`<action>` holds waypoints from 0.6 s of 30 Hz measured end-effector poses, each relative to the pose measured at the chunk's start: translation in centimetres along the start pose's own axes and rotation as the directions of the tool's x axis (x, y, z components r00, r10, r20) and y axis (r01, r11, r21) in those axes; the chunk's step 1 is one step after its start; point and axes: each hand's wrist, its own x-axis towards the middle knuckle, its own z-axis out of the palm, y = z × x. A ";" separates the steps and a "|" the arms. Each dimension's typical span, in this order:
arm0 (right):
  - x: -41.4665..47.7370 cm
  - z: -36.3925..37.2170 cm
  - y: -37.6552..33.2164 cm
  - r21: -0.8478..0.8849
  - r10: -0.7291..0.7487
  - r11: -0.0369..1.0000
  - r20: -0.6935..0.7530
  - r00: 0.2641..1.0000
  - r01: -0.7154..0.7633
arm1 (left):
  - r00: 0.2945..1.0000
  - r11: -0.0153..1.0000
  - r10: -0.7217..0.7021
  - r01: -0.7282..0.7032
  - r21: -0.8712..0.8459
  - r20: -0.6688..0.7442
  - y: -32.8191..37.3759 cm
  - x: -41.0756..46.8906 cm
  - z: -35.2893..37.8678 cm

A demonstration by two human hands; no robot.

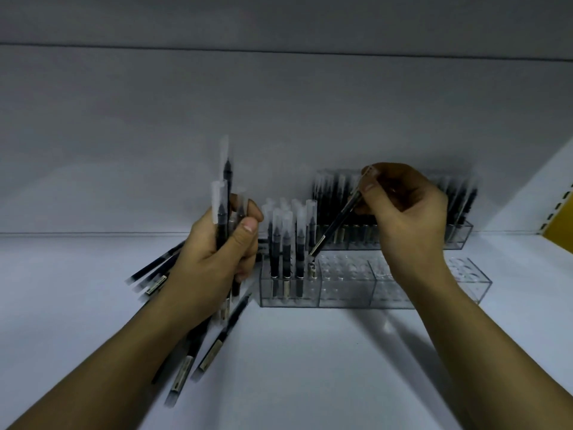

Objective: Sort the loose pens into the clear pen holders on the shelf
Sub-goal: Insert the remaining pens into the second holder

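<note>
In the head view, the right hand (403, 212) pinches a single black pen (336, 223) between thumb and forefinger near its upper, clear-capped end. The pen slants down and to the left from the fingers. Its lower tip hangs just over a hole at the right edge of the filled part of the front clear pen holder (347, 290); whether the tip touches the top plate cannot be told. The left hand (217, 252) is clenched round a bundle of pens (221, 218), held upright with the clear caps on top, just left of that holder.

The front clear pen holder lies along the white shelf (310, 367) and is split into sections. Black pens with clear caps stand upright in rows in its left section, while the middle and right sections show rows of round holes in the top plate. The right wrist crosses over its right part. Behind it, against the back wall, a rear pen holder (459, 235) is packed with dark pens standing upright, partly hidden by the right hand.

Loose pens (155, 271) lie on the shelf to the left of the left hand, and more lie under the left wrist and forearm. A yellow object (561, 225) shows at the right edge.
</note>
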 end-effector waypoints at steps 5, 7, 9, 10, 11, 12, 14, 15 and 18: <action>-0.6 0.5 0.2 -0.096 -0.069 0.992 0.080 0.994 0.077 | 1.000 1.000 0.024 -0.025 0.014 0.014 0.1 0.0 -0.1; -0.9 0.7 0.2 -0.149 -0.101 0.982 0.106 0.989 0.117 | 0.999 0.999 0.034 -0.034 0.006 0.028 0.0 0.1 -0.2; -1.2 1.0 0.2 -0.198 -0.138 0.966 0.139 0.981 0.164 | 0.999 0.999 0.033 -0.033 0.001 0.038 -0.1 0.1 -0.2; -1.4 1.1 0.3 -0.217 -0.153 0.958 0.165 0.974 0.187 | 0.999 0.999 0.032 -0.032 0.002 0.043 -0.1 0.0 -0.2; -1.6 1.3 0.5 -0.241 -0.161 0.948 0.195 0.967 0.207 | 0.999 1.000 0.030 -0.030 0.000 0.045 -0.1 0.0 -0.1; -1.8 1.4 0.7 -0.276 -0.173 0.932 0.227 0.958 0.234 | 0.999 1.000 0.025 -0.025 -0.001 0.043 -0.2 0.0 -0.1; -2.0 1.6 1.2 -0.360 -0.215 0.879 0.284 0.934 0.312 | 0.999 1.000 0.012 -0.012 -0.002 0.033 -0.2 0.1 -0.1; -2.1 1.7 1.4 -0.385 -0.228 0.859 0.304 0.925 0.339 | 0.999 1.000 0.007 -0.007 -0.002 0.034 -0.2 0.0 -0.1; -2.4 1.8 1.6 -0.366 -0.185 0.878 0.331 0.925 0.307 | 0.999 1.000 -0.019 0.019 0.001 0.034 -0.3 0.0 -0.2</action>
